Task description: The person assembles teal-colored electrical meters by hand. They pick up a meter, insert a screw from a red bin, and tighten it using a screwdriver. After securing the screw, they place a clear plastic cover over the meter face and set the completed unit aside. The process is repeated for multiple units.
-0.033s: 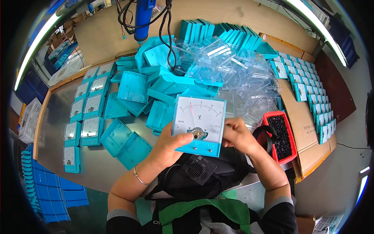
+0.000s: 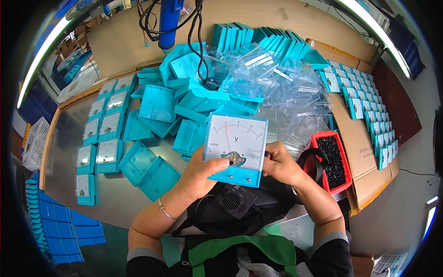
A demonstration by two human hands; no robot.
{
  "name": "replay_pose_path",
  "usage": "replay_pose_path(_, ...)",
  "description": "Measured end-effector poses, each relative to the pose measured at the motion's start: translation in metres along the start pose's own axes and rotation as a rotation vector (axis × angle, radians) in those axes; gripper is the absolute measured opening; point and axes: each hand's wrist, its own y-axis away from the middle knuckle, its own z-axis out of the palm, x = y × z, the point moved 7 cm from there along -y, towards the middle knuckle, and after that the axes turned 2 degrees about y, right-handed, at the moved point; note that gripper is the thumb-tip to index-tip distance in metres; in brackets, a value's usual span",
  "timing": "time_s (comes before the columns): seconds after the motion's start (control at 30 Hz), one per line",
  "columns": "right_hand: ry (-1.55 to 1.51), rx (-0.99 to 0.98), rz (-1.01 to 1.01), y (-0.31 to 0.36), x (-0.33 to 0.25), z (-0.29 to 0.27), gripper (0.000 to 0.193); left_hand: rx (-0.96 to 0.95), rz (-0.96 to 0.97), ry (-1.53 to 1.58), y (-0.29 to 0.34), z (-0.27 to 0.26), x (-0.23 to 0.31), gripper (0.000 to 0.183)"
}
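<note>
Meter: the white-faced, teal-framed meter (image 2: 236,150) is standing in the person's grip above the near edge of the bench, its dial facing the wearer; below, 12 o'clock is pointing away from the wearer and the meter is serving as centre.
Long axis: it is running nearly 12 to 6, the top leaning slightly toward 1.
Left hand: this hand (image 2: 196,174) is holding the meter at its 8 o'clock corner, thumb pressing on the lower face beside the metal movement (image 2: 236,158), the other fingers hiding behind; from this grip the meter is lying toward 2.
Right hand: this hand (image 2: 282,165) is sitting with fingers curled narrow at the 3-to-4 edge; from it the meter is lying between 9 and 10.
Dark piece: a small dark piece (image 2: 268,155) is showing by the right fingertips; what it is, and whether they are gripping it, I cannot tell.
Nearer hand: the left is bearing on the face; the right is keeping to the side edge, contact unclear.
Black bag: it (image 2: 203,213) is lying at 6.
Red bin: it (image 2: 344,187) is holding small black parts toward 3.
Teal cases: they (image 2: 157,102) are heaping up toward 10 and 11.
Clear covers: they (image 2: 295,92) are piling up toward 1.
</note>
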Motion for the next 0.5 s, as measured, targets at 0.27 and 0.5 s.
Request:
replay_pose_path(0.27, -0.066, 0.089, -0.287, -0.003, -0.008, 0.018, 0.013, 0.007, -0.038, -0.024, 0.003, 0.0, -0.006, 0.054)
replay_pose_path(0.5, -0.273, 0.061, 0.029, 0.012, -0.016, -0.016, 0.03, 0.037, 0.04, -0.085, -0.001, 0.0, 0.002, 0.053)
